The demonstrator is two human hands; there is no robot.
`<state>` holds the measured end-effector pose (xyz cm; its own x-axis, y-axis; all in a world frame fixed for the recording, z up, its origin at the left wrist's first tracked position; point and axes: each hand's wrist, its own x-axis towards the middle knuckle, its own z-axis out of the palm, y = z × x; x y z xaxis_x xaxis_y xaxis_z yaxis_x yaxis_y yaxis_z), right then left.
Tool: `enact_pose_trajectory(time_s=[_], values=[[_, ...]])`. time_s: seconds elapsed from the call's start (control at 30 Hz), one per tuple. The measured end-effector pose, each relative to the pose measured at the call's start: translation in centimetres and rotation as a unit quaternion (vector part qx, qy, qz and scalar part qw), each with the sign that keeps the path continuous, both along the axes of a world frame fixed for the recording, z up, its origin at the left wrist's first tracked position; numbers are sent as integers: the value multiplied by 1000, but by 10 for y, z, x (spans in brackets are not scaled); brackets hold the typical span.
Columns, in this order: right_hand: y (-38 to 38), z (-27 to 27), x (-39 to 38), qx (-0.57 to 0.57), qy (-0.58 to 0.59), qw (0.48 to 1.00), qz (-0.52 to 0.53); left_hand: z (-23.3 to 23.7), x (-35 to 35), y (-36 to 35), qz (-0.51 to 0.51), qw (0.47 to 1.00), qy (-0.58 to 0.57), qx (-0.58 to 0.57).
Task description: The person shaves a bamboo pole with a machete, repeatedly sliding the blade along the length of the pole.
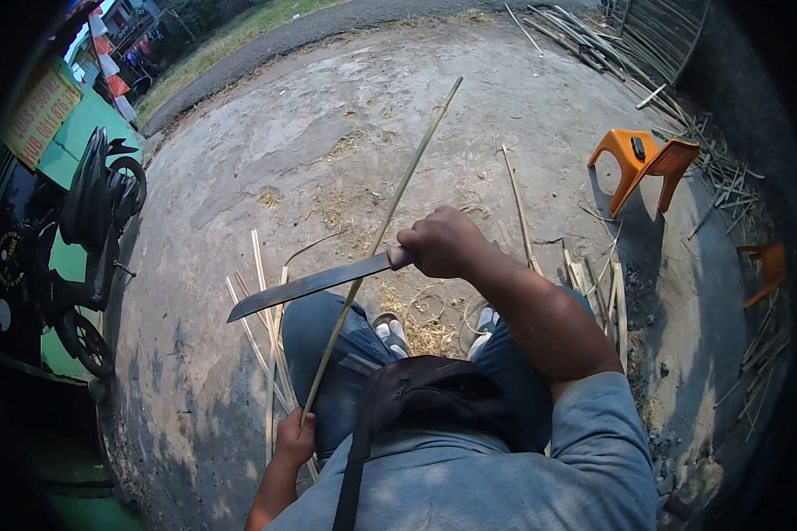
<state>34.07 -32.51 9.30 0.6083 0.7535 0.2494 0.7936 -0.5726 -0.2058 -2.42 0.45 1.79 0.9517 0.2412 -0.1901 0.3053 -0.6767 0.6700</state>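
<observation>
My right hand (443, 242) is closed round the wooden handle of a machete (314, 285), whose long dark blade points left. Low at the left, my left hand (293, 437) grips the lower end of a long thin bamboo strip (413, 159). The strip slants up and away to the right, past my left knee. In this view the blade crosses over the strip near the handle. Pale split bamboo strips (276, 350) lie beside my left leg, and more strips (619, 305) are at my right.
An orange plastic stool (624, 152) with a small dark object on its seat stands at the right. Shavings (428, 336) lie between my sandalled feet. Bamboo poles (589, 49) are piled at the far right. A motorcycle (93, 239) is parked by the green wall at left.
</observation>
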Motion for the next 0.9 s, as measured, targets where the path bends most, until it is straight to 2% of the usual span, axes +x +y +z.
enact_pose_trajectory(time_s=[0.1,0.27,0.4,0.5,0.6,0.73,0.87,0.9], values=[[-8,-5,11,22,-18,999,-17,0,-3,0,-3,1000,-1,-12],[-50,-9,40,131,96,964,-210,-16,-4,13,-14,1000,-6,-25],[-57,-15,41,157,120,957,-214,-8,-2,11,-16,999,11,-29],[-46,-3,29,94,133,968,-190,-6,-2,11,-15,999,13,-33],[-28,-5,13,46,62,992,-97,-7,-2,10,-16,999,9,-34],[-10,-2,7,34,-7,999,-29,-10,-3,11,-11,999,8,-41],[-27,-12,29,79,33,992,-89,-26,-7,22,-6,997,12,-71],[-29,-19,36,138,52,980,-137,-21,-5,19,-8,997,16,-73]])
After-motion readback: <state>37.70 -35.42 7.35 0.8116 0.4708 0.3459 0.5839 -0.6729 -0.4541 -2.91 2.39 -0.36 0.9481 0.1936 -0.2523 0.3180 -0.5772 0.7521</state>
